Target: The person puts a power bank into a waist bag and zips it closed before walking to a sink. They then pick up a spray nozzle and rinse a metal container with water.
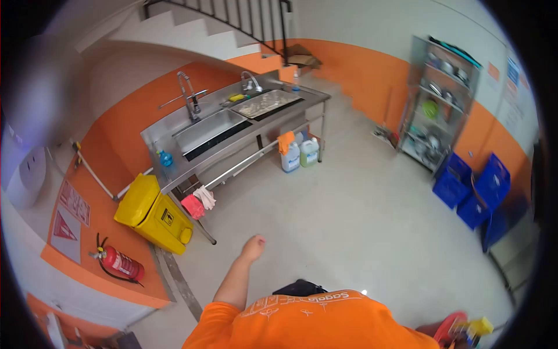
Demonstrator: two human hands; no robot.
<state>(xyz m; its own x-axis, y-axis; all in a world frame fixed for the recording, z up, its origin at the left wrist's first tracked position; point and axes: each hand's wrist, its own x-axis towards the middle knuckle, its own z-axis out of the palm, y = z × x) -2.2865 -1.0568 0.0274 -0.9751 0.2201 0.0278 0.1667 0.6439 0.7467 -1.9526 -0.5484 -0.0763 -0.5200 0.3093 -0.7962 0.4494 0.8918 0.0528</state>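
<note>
My left hand [254, 247] hangs out in front of my orange shirt, above the grey floor. Its fingers look curled in and I see nothing held in them. Closest to it are a pink cloth [193, 206] and a white cloth [206, 196], hung on the rail of the steel sink unit [258, 142]. My right hand does not show. By my right side, at the bottom edge, a red container [449, 326] holds a yellow item [481, 326] and other small things; what supports it is out of sight.
A yellow pedal bin [160, 215] stands left of the sink, near a red fire extinguisher [123, 263]. Detergent jugs [290, 158] sit under the sink rail. To the right are a metal shelf rack [433, 110] with pots and blue crates [453, 180]. Stairs [203, 32] rise behind.
</note>
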